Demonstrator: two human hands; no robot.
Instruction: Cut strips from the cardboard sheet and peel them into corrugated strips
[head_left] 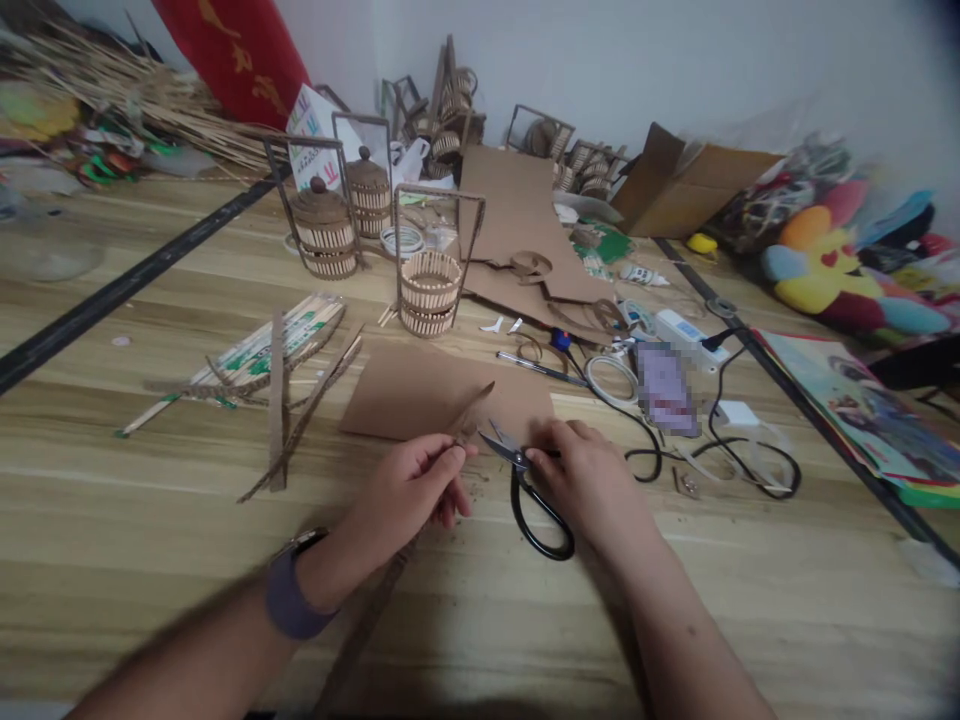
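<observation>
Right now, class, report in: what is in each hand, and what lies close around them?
Left hand pinching a cardboard strip. Right hand on black-handled scissors, blades open. Cardboard sheet just beyond; black cable to the right.

My left hand (pixel 412 490) is beside my right hand (pixel 592 480) on the table (pixel 750 600). The scissors (pixel 529 495) lie between them. A cardboard sheet (pixel 420 395) lies just behind my hands. A little basket (pixel 429 292) stands behind it. Sticks (pixel 262 360) lie to the left.
</observation>
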